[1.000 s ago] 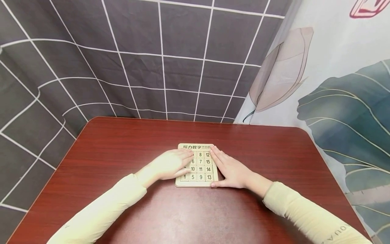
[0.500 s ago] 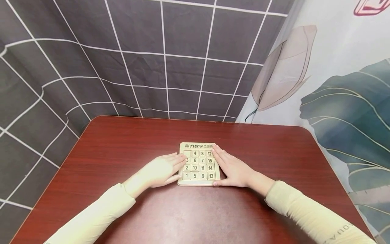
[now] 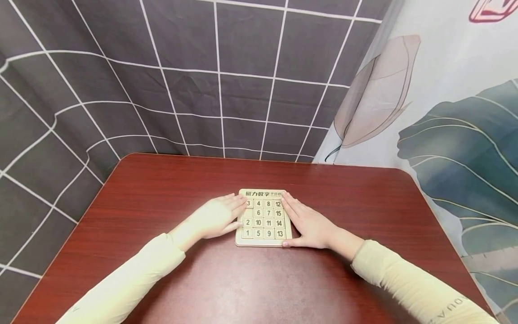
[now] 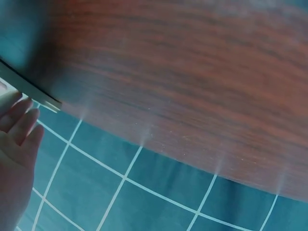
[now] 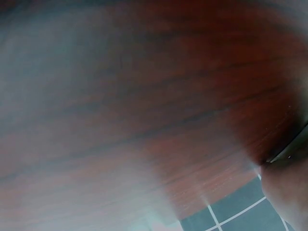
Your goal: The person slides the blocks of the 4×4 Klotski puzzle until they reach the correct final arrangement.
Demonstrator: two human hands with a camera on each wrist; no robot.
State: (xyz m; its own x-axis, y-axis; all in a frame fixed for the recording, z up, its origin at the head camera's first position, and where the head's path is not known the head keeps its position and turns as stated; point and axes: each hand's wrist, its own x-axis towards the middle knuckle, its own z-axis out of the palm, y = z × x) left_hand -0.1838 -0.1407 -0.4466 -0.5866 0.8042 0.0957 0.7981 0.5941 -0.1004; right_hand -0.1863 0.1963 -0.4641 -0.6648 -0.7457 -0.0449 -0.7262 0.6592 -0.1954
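Note:
A pale number sliding puzzle [image 3: 263,242] lies flat on the red-brown table [image 3: 194,180], dark lettering along its far edge. Its far row reads 3, 4, 8, 12, and a gap shows below the 3. My left hand [image 3: 212,218] reaches in from the left, straight fingertips at the tile numbered 3 and thumb near the board's left edge. Along the right side lies my right hand [image 3: 311,227], fingers extended on the edge and thumb at the near right corner. In the left wrist view, the left hand [image 4: 19,144] is beside the puzzle's edge [image 4: 36,94].
A dark curtain with white grid lines [image 3: 243,94] hangs behind the table. To the right is a pale curtain printed with large leaves [image 3: 465,139]. Table surface surrounds the puzzle on all sides.
My left hand has drawn back leftward, uncovering tiles, then shifted slightly away from me. The tile 3 has slid up into the far left corner, leaving the gap below it. The right hand stays put.

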